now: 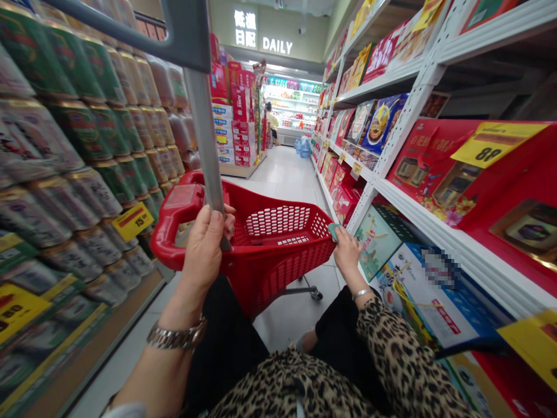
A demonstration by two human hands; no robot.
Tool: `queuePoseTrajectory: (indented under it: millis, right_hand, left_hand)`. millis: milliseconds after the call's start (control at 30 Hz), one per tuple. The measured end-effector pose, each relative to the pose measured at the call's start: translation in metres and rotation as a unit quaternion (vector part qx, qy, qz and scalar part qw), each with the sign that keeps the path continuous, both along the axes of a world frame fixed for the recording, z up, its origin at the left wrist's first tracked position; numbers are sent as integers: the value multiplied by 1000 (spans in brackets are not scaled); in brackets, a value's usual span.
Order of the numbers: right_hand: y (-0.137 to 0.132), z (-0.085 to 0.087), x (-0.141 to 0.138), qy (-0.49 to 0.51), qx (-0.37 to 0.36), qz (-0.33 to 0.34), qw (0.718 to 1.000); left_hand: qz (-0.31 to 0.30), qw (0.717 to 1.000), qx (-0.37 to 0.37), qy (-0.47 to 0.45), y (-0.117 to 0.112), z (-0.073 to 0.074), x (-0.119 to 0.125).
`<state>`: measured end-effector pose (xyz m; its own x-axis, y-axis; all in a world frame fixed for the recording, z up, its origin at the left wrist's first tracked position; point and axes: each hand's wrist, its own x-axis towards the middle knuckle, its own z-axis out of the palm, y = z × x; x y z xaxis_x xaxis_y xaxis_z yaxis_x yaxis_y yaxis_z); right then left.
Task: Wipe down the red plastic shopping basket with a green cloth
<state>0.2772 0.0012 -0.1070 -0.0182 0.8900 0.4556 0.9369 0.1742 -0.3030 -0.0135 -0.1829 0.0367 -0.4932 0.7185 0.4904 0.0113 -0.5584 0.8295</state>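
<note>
A red plastic shopping cart (278, 267) with slotted walls stands on the floor in front of me. From it rises a grey metal post (202, 128), which leads up to a dark grey plastic handle (183, 40). My left hand (208, 241) is closed around the lower part of this post. Over at the cart's far right rim, my right hand (348, 251) pinches a small green cloth (334, 231) against the edge. Only a corner of the cloth shows; the rest is under the fingers. The visible part of the basket floor shows no goods.
Stacked drink cans (82, 197) line the left side close by. On the right, white metal shelves (374, 180) hold red gift boxes (435, 168) and other packages. A tiled aisle (278, 168) runs ahead to a lit refrigerated display (291, 104), with a person (272, 120) near it.
</note>
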Motion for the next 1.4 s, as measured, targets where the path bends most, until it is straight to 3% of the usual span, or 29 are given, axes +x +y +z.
queuePoseTrajectory:
  millis: [167, 367, 633, 833, 1000, 1200, 1400]
  right_hand:
    - [-5, 4, -4, -12, -12, -12, 1000]
    - [-36, 0, -30, -23, 6, -3, 1000]
    - [-90, -2, -85, 0, 115, 152, 982]
    - [-125, 23, -127, 34, 172, 257, 950]
    - [-145, 42, -147, 27, 188, 319, 929]
    - [-137, 37, -139, 5, 213, 334, 918]
    - [-93, 13, -107, -13, 162, 259, 952]
  left_hand:
    - [-5, 1000, 6, -15, 1, -1, 0]
    - [-2, 999, 16, -27, 2, 0, 1]
    - [0, 999, 7, -35, 3, 0, 0]
    - [3, 999, 2, -42, 6, 2, 0]
    - [4, 998, -6, -55, 5, 3, -1]
    - [1, 997, -13, -72, 6, 7, -4]
    - [6, 996, -14, -91, 15, 11, -8]
